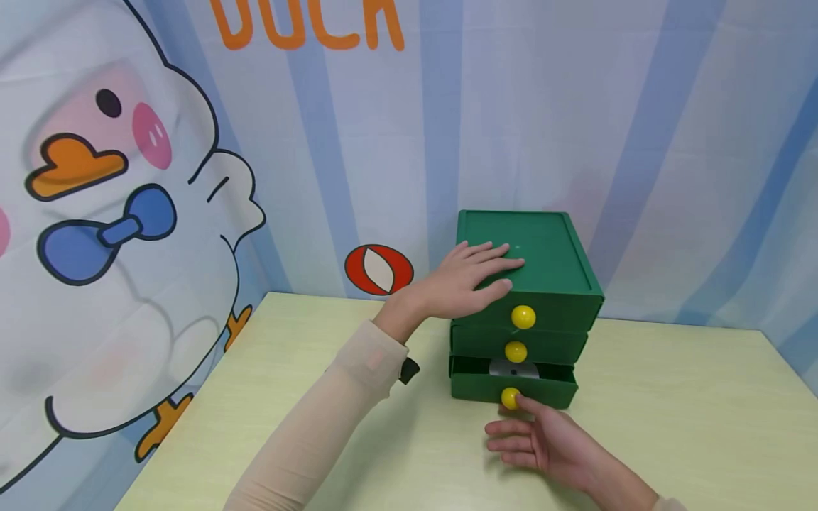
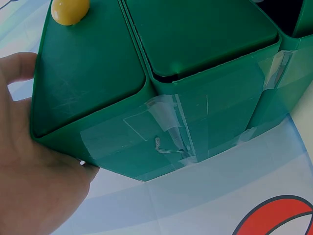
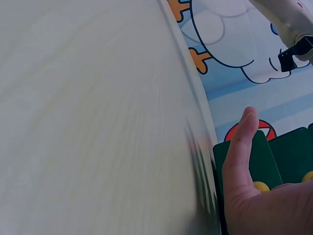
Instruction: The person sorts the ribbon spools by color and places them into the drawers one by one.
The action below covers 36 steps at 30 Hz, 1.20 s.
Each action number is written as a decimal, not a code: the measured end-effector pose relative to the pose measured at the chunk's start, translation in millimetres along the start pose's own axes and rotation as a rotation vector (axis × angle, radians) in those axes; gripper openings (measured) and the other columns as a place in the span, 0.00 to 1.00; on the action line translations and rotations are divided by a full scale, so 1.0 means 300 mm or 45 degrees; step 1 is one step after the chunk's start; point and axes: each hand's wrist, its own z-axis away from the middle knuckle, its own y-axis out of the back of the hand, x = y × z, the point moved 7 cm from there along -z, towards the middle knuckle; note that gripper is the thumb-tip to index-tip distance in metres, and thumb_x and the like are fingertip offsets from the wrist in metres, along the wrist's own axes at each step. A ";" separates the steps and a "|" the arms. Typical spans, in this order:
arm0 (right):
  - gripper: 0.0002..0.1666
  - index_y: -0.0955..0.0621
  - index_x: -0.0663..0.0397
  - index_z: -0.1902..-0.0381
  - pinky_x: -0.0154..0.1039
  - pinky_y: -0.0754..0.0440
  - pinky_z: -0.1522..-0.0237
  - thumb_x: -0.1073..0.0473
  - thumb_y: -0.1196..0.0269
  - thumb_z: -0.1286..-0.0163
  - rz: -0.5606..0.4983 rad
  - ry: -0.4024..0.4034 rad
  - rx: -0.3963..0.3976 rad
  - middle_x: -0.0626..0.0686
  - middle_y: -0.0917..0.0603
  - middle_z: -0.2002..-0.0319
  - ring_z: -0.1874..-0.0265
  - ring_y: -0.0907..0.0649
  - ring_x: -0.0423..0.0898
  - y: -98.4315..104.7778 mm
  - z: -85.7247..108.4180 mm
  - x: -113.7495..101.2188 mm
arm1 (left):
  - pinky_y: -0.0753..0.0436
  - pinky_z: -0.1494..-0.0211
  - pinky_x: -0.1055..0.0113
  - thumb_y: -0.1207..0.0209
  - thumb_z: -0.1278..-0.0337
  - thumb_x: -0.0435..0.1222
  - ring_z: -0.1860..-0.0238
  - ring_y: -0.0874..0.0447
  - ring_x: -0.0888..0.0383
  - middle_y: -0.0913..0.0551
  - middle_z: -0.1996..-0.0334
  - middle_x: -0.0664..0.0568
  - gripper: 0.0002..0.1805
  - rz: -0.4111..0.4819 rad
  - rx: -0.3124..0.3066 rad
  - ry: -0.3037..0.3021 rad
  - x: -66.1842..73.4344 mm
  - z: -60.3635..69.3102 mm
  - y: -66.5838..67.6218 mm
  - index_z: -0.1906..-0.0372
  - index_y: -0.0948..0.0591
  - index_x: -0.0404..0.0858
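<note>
A green three-drawer cabinet (image 1: pixel 530 245) stands on the table, with a round yellow knob on each drawer. My left hand (image 1: pixel 463 280) rests on the cabinet's top at its left front edge, fingers spread; in the left wrist view, the hand (image 2: pixel 39 181) lies against the top drawer's end. The bottom drawer (image 1: pixel 473 388) is pulled partly out, and a silvery disc-like thing (image 1: pixel 505 367) shows inside it. My right hand (image 1: pixel 556 440) pinches the bottom yellow knob (image 1: pixel 510 398) between thumb and index finger, the other fingers loosely extended. The right wrist view shows that knob (image 3: pixel 261 187) partly behind the hand.
The pale yellow table (image 1: pixel 690 419) extends to both sides of the cabinet. A striped blue cloth backdrop (image 1: pixel 543 106) with a duck drawing hangs behind and at the left. Clear tape (image 2: pixel 168 122) runs over the cabinet's side.
</note>
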 end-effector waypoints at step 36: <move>0.22 0.30 0.61 0.38 0.38 0.13 0.50 0.50 0.61 0.09 0.066 0.133 0.041 0.49 0.09 0.54 0.54 0.10 0.44 0.030 -0.080 -0.073 | 0.67 0.12 0.52 0.60 0.13 0.51 0.12 0.59 0.50 0.50 0.13 0.52 0.30 -0.079 0.005 0.007 0.006 -0.001 -0.009 0.15 0.40 0.53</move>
